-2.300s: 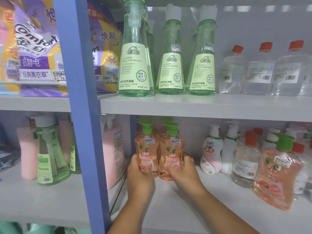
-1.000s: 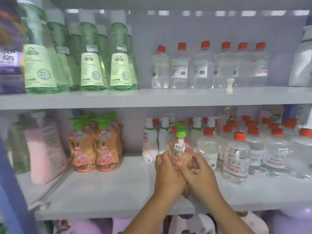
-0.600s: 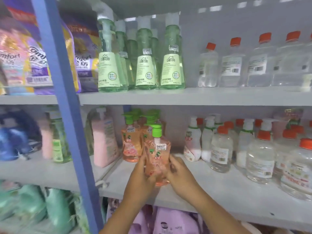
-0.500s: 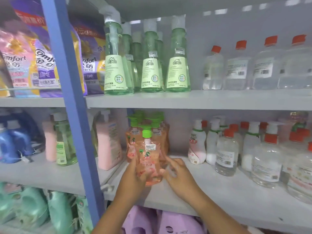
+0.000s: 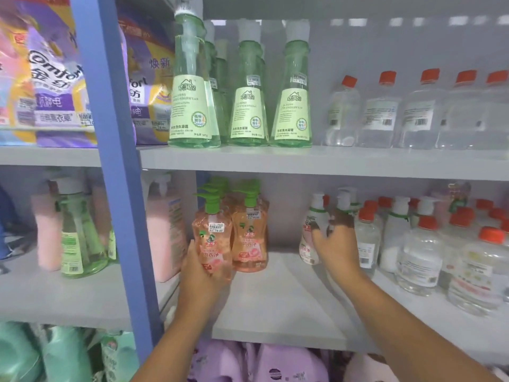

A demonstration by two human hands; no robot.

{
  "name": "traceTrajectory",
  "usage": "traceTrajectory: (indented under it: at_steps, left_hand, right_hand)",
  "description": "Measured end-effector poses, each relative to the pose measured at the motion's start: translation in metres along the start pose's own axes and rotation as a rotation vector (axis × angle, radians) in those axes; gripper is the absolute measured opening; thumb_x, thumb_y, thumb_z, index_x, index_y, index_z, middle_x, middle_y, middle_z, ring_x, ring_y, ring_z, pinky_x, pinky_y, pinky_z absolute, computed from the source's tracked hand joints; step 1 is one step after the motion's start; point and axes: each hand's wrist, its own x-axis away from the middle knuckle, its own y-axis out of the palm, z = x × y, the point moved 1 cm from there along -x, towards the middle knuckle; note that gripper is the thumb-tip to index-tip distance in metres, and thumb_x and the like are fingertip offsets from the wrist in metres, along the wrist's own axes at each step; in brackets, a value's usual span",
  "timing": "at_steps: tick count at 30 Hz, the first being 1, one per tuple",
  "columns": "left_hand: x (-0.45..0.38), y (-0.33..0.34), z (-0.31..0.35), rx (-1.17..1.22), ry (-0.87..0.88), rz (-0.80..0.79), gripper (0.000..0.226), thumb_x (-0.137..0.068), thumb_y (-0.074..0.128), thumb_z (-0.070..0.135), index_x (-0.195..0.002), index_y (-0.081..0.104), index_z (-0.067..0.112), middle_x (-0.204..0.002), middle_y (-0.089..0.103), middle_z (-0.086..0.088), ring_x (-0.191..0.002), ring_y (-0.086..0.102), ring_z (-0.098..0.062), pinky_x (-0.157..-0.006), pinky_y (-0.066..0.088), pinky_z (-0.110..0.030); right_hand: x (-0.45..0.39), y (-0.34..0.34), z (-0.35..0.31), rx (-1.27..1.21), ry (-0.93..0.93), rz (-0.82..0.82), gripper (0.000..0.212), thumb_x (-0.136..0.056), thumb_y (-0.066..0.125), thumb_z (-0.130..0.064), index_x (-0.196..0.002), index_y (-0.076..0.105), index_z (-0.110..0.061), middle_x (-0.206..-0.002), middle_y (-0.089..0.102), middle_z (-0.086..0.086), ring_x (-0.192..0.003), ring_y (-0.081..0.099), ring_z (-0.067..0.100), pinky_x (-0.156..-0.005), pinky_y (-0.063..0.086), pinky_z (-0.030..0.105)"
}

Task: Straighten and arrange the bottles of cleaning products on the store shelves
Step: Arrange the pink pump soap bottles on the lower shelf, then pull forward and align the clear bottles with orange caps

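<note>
Grey shelves point(image 5: 289, 293) carry the bottles we are straightening, two tiers of them in view.

Up on the higher tier stand tall green bottles point(image 5: 249, 106) and, to their right, clear bottles with orange caps point(image 5: 382, 111). On the lower tier our left hand point(image 5: 199, 274) is clamped around the near peach pump bottle point(image 5: 212, 238), which stands upright at the left, touching a second peach bottle point(image 5: 250, 238) just to its right. Our right hand point(image 5: 334, 244), fingers spread apart and gripping nothing, reaches to the white pump bottles point(image 5: 311, 230) farther right.
</note>
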Motion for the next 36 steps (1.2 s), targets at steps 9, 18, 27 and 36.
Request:
traceTrajectory:
  at_steps: [9,18,27,36]
  left_hand:
    - [-0.005,-0.001,-0.02,-0.112,-0.104,-0.05,0.077,-0.093,0.061,0.033,-0.155,0.016,0.035,-0.154,0.045,0.0,-0.14,0.046,-0.028,-0.111,0.044,-0.056]
    - [0.052,0.026,0.015,-0.183,0.276,0.005,0.088,-0.086,0.075,0.012,-0.16,0.027,0.013,-0.165,0.018,0.002,-0.154,0.015,-0.015,-0.119,0.021,-0.035]
    - [0.065,0.141,0.059,0.01,0.279,-0.436,0.028,-0.092,0.071,0.012,-0.111,0.066,0.032,-0.114,0.06,0.028,-0.108,0.058,0.008,-0.097,0.044,-0.015]
    - [0.144,0.28,0.135,0.138,0.174,-0.636,0.036,-0.092,0.074,0.035,-0.12,0.055,0.047,-0.125,0.062,0.02,-0.109,0.058,0.009,-0.1,0.051,-0.023]
  right_hand:
    - [-0.045,0.007,-0.029,0.262,0.097,-0.266,0.081,-0.086,0.077,-0.041,-0.151,0.036,-0.015,-0.138,0.058,0.01,-0.122,0.06,0.032,-0.099,0.051,0.04]
    - [-0.023,-0.008,-0.035,0.304,0.048,-0.366,0.038,-0.099,0.063,-0.024,-0.134,0.054,-0.014,-0.118,0.065,0.011,-0.095,0.059,0.026,-0.085,0.05,0.033]
    - [0.019,-0.123,0.01,0.1,-0.073,-0.164,0.021,-0.1,0.062,-0.023,-0.117,0.073,-0.024,-0.115,0.065,-0.013,-0.097,0.063,0.0,-0.086,0.048,0.017]
    - [0.017,-0.304,0.178,-0.011,0.116,0.28,0.022,-0.097,0.064,-0.011,-0.101,0.066,-0.033,-0.114,0.066,-0.001,-0.087,0.064,0.0,-0.079,0.052,0.02]
